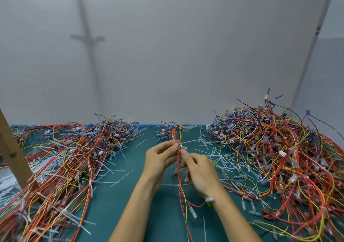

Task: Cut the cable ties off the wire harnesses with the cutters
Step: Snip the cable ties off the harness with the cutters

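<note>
A thin wire harness (179, 169) of red and yellow wires runs from the near edge up between my hands. My left hand (160, 158) pinches it near a white cable tie (189, 141) that sticks out to the right. My right hand (200, 173) grips the cutters, whose metal tips (181, 147) sit at the harness by that tie. A green bit of the cutters' handle (208, 202) shows under my right wrist; the rest is hidden in the palm.
A big pile of harnesses (61, 163) covers the green mat (156, 213) on the left, another pile (283, 158) on the right. Cut white ties (225, 159) lie scattered between. A wooden post (13, 152) leans at the far left. A grey wall stands behind.
</note>
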